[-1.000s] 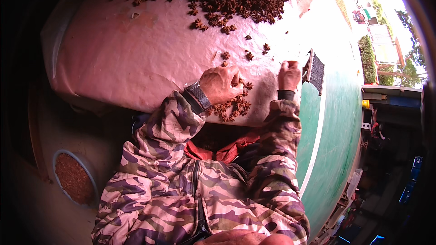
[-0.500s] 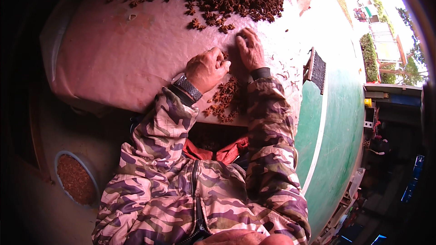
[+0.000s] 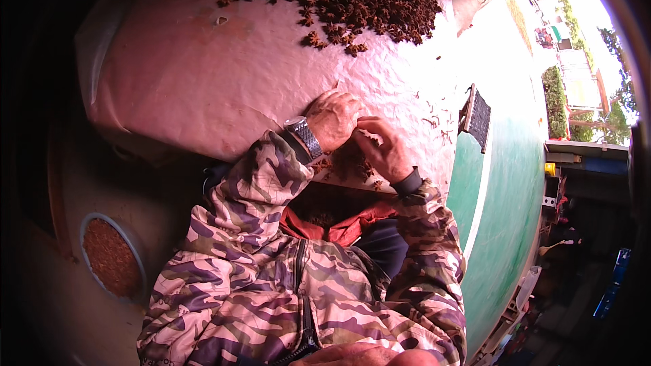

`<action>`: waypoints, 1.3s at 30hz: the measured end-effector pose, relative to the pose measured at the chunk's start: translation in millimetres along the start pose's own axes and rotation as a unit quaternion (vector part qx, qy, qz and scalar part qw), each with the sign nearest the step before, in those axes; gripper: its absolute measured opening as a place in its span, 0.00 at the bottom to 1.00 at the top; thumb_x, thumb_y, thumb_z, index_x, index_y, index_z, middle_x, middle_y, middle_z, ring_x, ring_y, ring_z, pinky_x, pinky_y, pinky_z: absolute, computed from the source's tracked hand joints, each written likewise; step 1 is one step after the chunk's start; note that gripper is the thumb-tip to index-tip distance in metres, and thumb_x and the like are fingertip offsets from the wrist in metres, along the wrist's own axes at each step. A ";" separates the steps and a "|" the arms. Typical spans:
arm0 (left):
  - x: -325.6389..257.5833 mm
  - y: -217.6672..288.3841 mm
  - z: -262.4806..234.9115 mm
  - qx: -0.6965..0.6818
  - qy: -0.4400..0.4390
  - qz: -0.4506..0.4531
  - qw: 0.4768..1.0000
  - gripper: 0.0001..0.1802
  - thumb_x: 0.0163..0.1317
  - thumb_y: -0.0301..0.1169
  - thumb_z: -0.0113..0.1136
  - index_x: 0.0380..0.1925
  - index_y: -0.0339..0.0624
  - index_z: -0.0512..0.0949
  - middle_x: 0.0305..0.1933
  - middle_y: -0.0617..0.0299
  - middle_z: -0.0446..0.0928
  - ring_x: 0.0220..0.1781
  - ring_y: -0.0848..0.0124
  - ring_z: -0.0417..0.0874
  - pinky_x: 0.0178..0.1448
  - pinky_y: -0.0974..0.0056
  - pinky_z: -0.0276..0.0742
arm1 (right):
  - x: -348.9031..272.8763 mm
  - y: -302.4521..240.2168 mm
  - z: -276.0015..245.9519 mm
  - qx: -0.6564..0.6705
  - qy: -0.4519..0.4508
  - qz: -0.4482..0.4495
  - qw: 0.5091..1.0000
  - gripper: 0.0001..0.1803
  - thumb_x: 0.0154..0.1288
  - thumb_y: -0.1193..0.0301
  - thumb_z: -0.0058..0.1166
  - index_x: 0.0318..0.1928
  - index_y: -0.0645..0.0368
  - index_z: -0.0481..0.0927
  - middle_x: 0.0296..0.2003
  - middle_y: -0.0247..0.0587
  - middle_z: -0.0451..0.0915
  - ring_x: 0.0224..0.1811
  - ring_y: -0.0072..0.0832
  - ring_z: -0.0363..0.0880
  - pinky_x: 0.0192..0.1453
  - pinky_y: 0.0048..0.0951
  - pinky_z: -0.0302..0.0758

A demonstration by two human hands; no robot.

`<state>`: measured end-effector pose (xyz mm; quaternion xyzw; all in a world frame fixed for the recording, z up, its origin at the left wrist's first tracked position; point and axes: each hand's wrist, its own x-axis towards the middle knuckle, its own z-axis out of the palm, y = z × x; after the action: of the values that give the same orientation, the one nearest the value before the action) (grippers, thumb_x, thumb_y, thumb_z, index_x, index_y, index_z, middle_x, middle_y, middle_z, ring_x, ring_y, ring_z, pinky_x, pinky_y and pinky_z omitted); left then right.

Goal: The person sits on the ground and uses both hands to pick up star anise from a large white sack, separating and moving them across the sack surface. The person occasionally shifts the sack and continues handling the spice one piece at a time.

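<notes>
My left hand (image 3: 332, 120), with a dark watch (image 3: 304, 137) on its wrist, is closed, knuckles up, above the pink-covered table (image 3: 196, 88). Against its fingertips, my right hand (image 3: 386, 151) curls its fingers in a pinch. Whatever sits between the fingers is hidden. Below and partly behind the hands, a small group of star anise (image 3: 323, 167) lies by the table's near edge. A large heap of star anise (image 3: 369, 3) covers the far part of the table, with loose star anise (image 3: 314, 39) along its near side.
Small stem-like bits (image 3: 441, 125) lie scattered on the table's right side. Beyond that edge are a dark mesh-topped piece (image 3: 478, 116) and a green floor (image 3: 502, 210) with a white line. A blue-rimmed basin (image 3: 87, 224) of reddish-brown bits stands on the floor at lower left.
My right hand has come back from near the heap toward me and now meets my left hand. The left hand has shifted right and slightly nearer. The whole view has shifted a little.
</notes>
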<state>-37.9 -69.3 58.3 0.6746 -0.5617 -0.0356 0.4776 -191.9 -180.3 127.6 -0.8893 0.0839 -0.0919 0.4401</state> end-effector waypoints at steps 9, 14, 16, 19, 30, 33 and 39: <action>-8.0 37.5 -18.6 -0.197 -0.093 -0.065 0.974 0.13 0.67 0.30 0.58 0.47 0.36 0.81 0.44 0.44 0.84 0.48 0.46 0.86 0.53 0.50 0.82 | 154.7 64.8 -28.3 -0.316 0.164 -0.077 0.931 0.18 0.67 0.75 0.56 0.58 0.57 0.81 0.57 0.51 0.80 0.58 0.47 0.81 0.60 0.45 0.78; -4.9 29.5 -18.4 -0.186 -0.005 -0.100 0.978 0.13 0.66 0.29 0.60 0.48 0.37 0.81 0.43 0.44 0.84 0.48 0.47 0.86 0.53 0.51 0.82 | 168.0 103.0 -30.5 -0.399 0.111 -0.044 0.909 0.08 0.64 0.73 0.59 0.42 0.58 0.87 0.45 0.47 0.84 0.51 0.47 0.81 0.55 0.45 0.78; 0.8 19.6 -16.5 -0.180 -0.005 -0.153 0.972 0.13 0.68 0.30 0.60 0.50 0.37 0.81 0.41 0.45 0.85 0.43 0.53 0.89 0.48 0.55 0.83 | 153.0 90.7 -28.4 -0.361 0.087 -0.034 0.928 0.05 0.64 0.73 0.59 0.38 0.59 0.86 0.43 0.48 0.83 0.49 0.46 0.81 0.53 0.44 0.78; 18.6 23.1 -4.9 -0.256 0.014 -0.216 0.942 0.15 0.70 0.32 0.62 0.54 0.39 0.81 0.39 0.50 0.86 0.41 0.65 0.88 0.48 0.60 0.83 | 123.9 175.3 -51.9 -0.357 0.124 -0.075 0.923 0.07 0.64 0.75 0.60 0.42 0.58 0.79 0.39 0.43 0.79 0.43 0.39 0.78 0.51 0.39 0.77; 9.4 -50.0 -13.5 -0.381 -0.011 -0.331 0.863 0.13 0.78 0.42 0.57 0.46 0.46 0.82 0.42 0.67 0.88 0.35 0.79 0.87 0.28 0.77 0.71 | 74.0 41.4 12.0 -0.016 0.102 -0.013 0.995 0.08 0.64 0.79 0.63 0.45 0.63 0.85 0.33 0.42 0.86 0.41 0.29 0.87 0.48 0.32 0.82; 13.4 -43.5 -19.0 -0.412 -0.032 -0.342 0.844 0.09 0.76 0.41 0.61 0.40 0.51 0.80 0.41 0.68 0.89 0.37 0.80 0.88 0.31 0.77 0.72 | 69.3 39.2 12.1 -0.011 0.127 -0.005 0.992 0.09 0.63 0.76 0.65 0.44 0.62 0.83 0.31 0.45 0.84 0.36 0.33 0.86 0.43 0.34 0.81; 6.8 -54.2 -27.7 -0.435 0.031 -0.365 0.823 0.08 0.74 0.40 0.64 0.40 0.50 0.82 0.40 0.67 0.89 0.39 0.77 0.89 0.38 0.74 0.77 | 67.7 -2.9 18.2 -0.219 0.133 0.002 0.967 0.13 0.64 0.63 0.64 0.40 0.61 0.84 0.35 0.54 0.85 0.40 0.50 0.87 0.42 0.44 0.83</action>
<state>20.0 -62.7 39.5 0.5534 -0.1859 -0.4270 0.6905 -121.8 -180.2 125.1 -0.9437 0.1614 -0.1878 0.2194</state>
